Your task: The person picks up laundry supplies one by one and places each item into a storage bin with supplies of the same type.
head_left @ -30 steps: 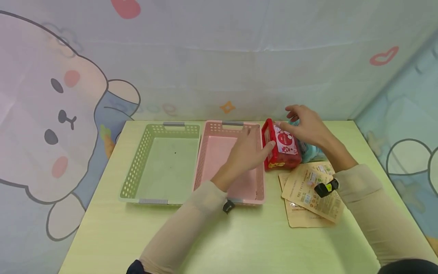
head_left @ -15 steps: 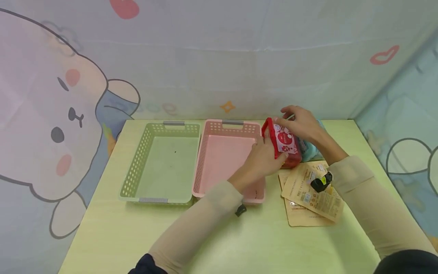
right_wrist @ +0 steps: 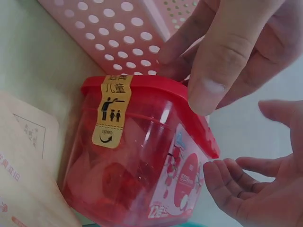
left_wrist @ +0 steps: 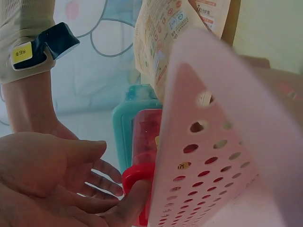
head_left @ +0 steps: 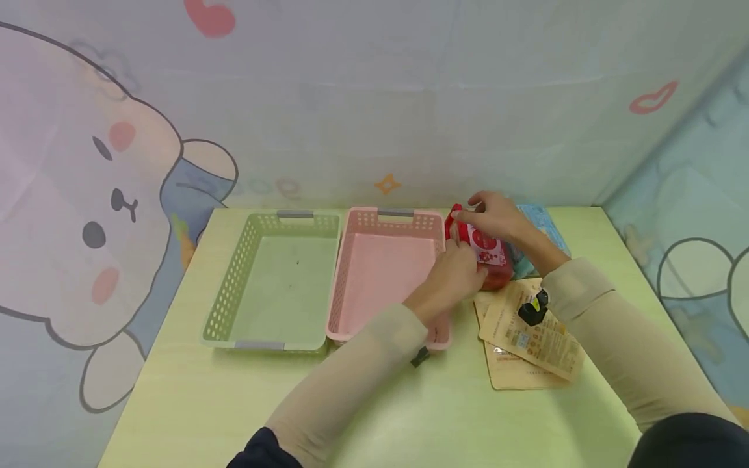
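Observation:
A see-through red plastic tub [head_left: 496,263] with a red lid lies on its side, lid toward the pink basket [head_left: 374,273]. My left hand [head_left: 450,276] reaches over the basket's right wall and grips the lid's edge. In the right wrist view, the left thumb [right_wrist: 210,92] lies by the lid, with other fingers behind it. My right hand [head_left: 494,214] hovers around the tub's far top, thumb near the lid's upper corner. In the right wrist view its fingers [right_wrist: 236,189] are spread loosely beside the tub's printed label. A yellow sticker [right_wrist: 113,111] runs across the lid's edge.
A light blue pack [head_left: 541,231] lies just right of the tub. Overlapping beige printed pouches [head_left: 526,344] lie in front, under the right forearm. Left of the pink basket stands a green basket [head_left: 240,344]. A printed cloth wall [head_left: 328,130] closes off the back.
My left hand has moved right, from above the pink basket to the tub's lid. My right hand has shifted slightly left, uncovering more of the blue pack.

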`<state>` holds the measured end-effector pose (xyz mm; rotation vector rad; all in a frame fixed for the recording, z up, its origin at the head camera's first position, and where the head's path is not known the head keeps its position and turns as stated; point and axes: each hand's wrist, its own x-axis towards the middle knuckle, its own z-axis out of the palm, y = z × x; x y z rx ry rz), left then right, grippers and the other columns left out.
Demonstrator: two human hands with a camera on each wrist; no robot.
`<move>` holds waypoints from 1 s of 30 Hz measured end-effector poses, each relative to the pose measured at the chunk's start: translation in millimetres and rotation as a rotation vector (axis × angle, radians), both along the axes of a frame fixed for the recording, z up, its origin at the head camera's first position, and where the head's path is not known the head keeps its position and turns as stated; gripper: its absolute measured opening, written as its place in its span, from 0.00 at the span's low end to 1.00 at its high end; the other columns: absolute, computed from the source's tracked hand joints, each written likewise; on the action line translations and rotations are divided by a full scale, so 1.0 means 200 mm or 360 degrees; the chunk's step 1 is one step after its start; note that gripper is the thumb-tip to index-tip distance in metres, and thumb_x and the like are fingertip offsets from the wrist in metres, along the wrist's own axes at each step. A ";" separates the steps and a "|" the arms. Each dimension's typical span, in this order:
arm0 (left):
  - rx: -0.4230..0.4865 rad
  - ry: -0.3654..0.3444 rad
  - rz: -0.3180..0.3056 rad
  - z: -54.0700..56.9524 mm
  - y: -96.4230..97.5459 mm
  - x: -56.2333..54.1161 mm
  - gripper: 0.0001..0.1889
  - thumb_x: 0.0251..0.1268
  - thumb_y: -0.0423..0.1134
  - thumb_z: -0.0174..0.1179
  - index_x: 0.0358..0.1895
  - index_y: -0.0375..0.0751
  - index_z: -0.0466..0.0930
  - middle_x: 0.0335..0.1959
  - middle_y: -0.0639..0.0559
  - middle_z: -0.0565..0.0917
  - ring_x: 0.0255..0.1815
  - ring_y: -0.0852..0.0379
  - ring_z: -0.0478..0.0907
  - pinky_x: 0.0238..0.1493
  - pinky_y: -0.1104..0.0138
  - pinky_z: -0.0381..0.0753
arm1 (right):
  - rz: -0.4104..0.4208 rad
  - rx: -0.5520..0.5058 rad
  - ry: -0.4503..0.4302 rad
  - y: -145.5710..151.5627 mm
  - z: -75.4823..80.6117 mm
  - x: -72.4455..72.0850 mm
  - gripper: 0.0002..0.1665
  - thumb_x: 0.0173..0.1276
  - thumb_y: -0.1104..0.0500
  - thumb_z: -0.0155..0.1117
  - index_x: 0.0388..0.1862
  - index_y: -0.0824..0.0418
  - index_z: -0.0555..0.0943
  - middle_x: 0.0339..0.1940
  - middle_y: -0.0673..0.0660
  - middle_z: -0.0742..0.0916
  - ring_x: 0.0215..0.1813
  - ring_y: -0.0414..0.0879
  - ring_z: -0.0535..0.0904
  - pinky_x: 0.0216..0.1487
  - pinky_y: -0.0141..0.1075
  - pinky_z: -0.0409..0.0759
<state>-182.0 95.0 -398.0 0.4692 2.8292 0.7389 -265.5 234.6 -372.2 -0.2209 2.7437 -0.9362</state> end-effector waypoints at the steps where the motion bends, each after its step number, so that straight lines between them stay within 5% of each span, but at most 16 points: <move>1: -0.0005 -0.0015 0.0004 -0.01 0.00 0.00 0.25 0.80 0.48 0.61 0.63 0.28 0.77 0.59 0.38 0.77 0.43 0.52 0.77 0.39 0.67 0.80 | 0.0007 0.0009 0.0007 0.00 -0.01 0.00 0.39 0.78 0.45 0.60 0.74 0.73 0.69 0.66 0.75 0.79 0.62 0.68 0.79 0.59 0.59 0.82; 13: -0.0110 0.0043 -0.0075 -0.04 0.01 -0.02 0.18 0.78 0.38 0.61 0.61 0.28 0.79 0.56 0.38 0.81 0.47 0.53 0.77 0.50 0.64 0.82 | -0.0017 0.0122 0.0041 -0.04 -0.10 -0.04 0.22 0.72 0.55 0.67 0.52 0.73 0.77 0.45 0.67 0.84 0.42 0.57 0.80 0.43 0.44 0.82; 20: -0.0258 0.0198 -0.0096 -0.08 0.03 -0.02 0.22 0.74 0.39 0.65 0.62 0.28 0.77 0.53 0.41 0.81 0.46 0.55 0.79 0.50 0.66 0.84 | -0.0031 0.0129 0.0025 -0.06 -0.11 -0.04 0.18 0.71 0.59 0.70 0.48 0.72 0.77 0.47 0.68 0.84 0.42 0.58 0.80 0.43 0.42 0.83; 30: -0.0270 0.0198 -0.0071 -0.08 0.03 -0.02 0.25 0.74 0.41 0.67 0.65 0.29 0.75 0.55 0.42 0.81 0.47 0.56 0.80 0.53 0.67 0.84 | -0.0070 0.0123 0.0003 -0.06 -0.11 -0.03 0.16 0.69 0.59 0.70 0.44 0.71 0.77 0.40 0.66 0.84 0.38 0.55 0.81 0.34 0.36 0.81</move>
